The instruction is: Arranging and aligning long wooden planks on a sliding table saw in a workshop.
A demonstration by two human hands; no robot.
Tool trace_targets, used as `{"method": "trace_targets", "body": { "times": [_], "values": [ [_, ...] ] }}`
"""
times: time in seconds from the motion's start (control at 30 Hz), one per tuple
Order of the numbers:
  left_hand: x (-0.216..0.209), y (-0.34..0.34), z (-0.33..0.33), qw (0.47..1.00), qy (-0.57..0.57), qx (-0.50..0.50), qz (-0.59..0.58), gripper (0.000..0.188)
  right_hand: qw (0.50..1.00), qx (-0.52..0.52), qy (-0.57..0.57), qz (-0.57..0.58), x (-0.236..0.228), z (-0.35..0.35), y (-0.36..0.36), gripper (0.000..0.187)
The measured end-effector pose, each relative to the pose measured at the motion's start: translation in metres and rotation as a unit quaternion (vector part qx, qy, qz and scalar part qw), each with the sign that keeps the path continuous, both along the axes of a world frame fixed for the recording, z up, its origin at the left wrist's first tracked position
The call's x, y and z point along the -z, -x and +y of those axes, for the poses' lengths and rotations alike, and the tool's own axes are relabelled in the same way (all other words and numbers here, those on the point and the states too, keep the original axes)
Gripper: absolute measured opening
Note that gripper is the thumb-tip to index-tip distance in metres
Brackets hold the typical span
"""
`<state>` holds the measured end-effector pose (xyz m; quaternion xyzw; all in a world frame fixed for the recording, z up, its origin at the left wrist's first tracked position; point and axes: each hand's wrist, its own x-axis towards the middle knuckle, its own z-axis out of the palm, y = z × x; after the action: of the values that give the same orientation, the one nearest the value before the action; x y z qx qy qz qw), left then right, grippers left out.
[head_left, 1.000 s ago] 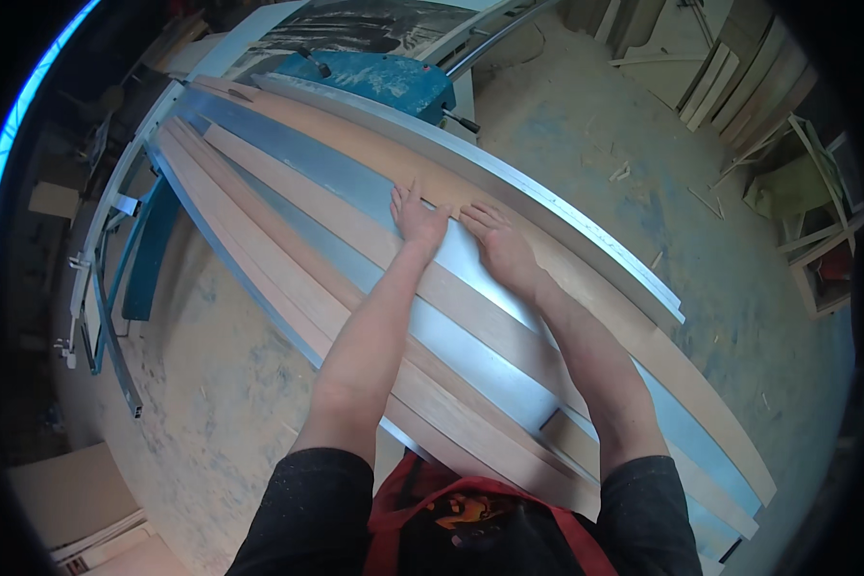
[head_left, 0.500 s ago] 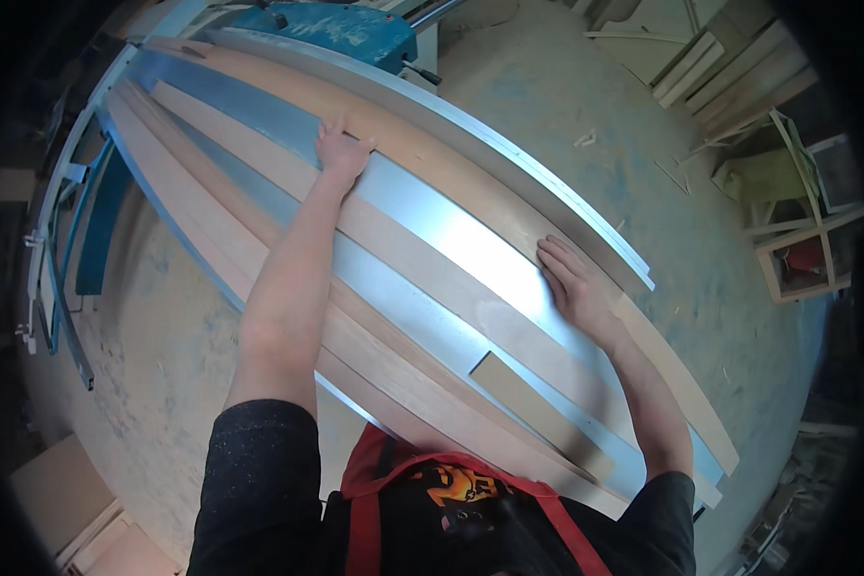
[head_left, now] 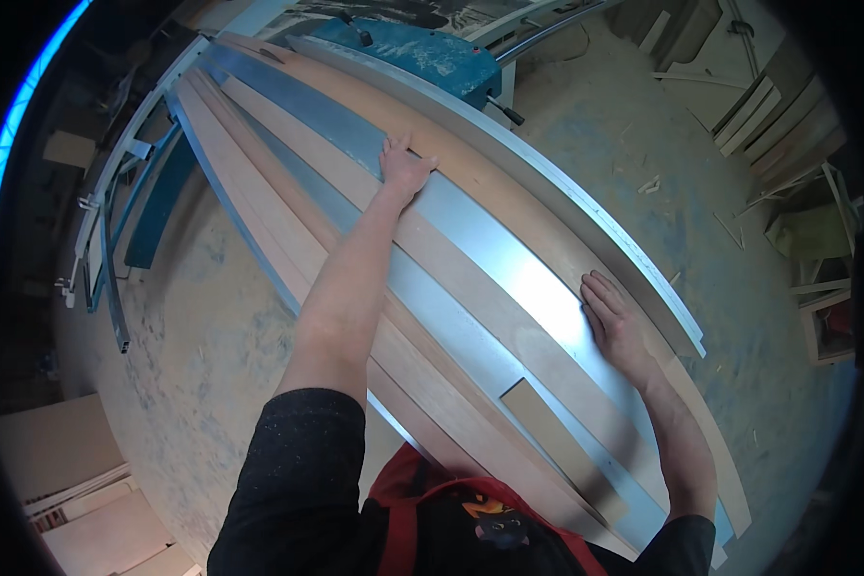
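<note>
Hands: both lie flat, palms down, on one long pale wooden board (head_left: 470,278) that runs diagonally across the grey metal machine surface (head_left: 547,298).
Left hand (head_left: 403,168): reaches far up the board with the arm stretched out; its grip is spread, fingers splayed and pressed onto the wood at the board's far edge, pinching nothing.
Right hand (head_left: 616,324): rests lower down, near the right edge of the same strip, where wood meets bare metal; its grip is open too, fingers extended close together and laid flat, enclosing nothing.
Board position: it sits on the surface between the two hands, touching both, well apart from the floor.
Neighbouring boards: several more long pale wooden strips (head_left: 259,216) lie side by side to the left, parallel to the held one.
Short piece: a small brown rectangular wooden offcut (head_left: 557,446) lies on the metal below the right hand, near the person's body.
Fence: a long light grey metal rail (head_left: 566,202) borders the surface on its right side.
Machine: a blue-green metal housing (head_left: 422,53) stands at the far end.
Floor: the dusty concrete floor (head_left: 202,336) shows sawdust, with flat pale panels (head_left: 77,480) stacked at lower left.
</note>
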<state>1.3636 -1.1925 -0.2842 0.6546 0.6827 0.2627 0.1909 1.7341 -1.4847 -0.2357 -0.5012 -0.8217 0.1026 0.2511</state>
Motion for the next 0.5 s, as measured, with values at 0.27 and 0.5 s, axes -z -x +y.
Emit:
{"method": "trace_targets", "body": {
  "times": [0.27, 0.5],
  "values": [
    [0.006, 0.026, 0.026, 1.0, 0.002, -0.004, 0.001, 0.093, 1.0, 0.003, 0.005, 0.002, 0.002, 0.021, 0.03, 0.033],
    [0.003, 0.056, 0.054, 1.0, 0.007, -0.012, 0.014, 0.093, 1.0, 0.0, 0.005, -0.001, 0.0, 0.049, 0.063, 0.033]
  ]
}}
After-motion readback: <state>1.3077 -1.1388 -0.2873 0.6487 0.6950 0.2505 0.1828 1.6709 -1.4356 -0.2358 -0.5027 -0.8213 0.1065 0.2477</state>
